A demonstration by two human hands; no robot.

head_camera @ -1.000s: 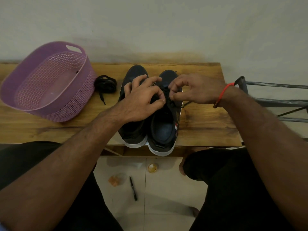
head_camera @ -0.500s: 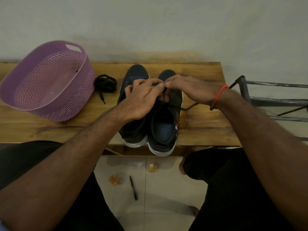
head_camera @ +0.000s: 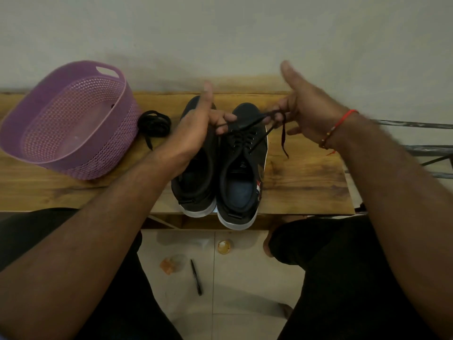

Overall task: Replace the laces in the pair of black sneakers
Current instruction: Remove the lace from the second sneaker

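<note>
On the wooden bench (head_camera: 301,182) we see the pair of black sneakers (head_camera: 220,173) standing side by side, toes toward the wall and heels slightly over the near edge. Our left hand (head_camera: 196,126) hovers above the left sneaker (head_camera: 193,190), its fingers curled around one end of the black lace (head_camera: 245,137) threaded through the eyelets of the right sneaker (head_camera: 241,182). Our right hand (head_camera: 306,111), with a red thread bracelet (head_camera: 339,125) at the wrist, pinches the other end of that lace between the lower fingers, thumb raised, and a loose tail hangs below the hand. Both lace ends are drawn outward and taut above the toe of the right sneaker. Beside the left sneaker lies a coiled spare lace (head_camera: 154,125), just next to a purple perforated basket (head_camera: 110,148). Below the bench, on the tiled floor (head_camera: 240,278), lie a black pen (head_camera: 196,277) and a small round lid (head_camera: 224,246).
</note>
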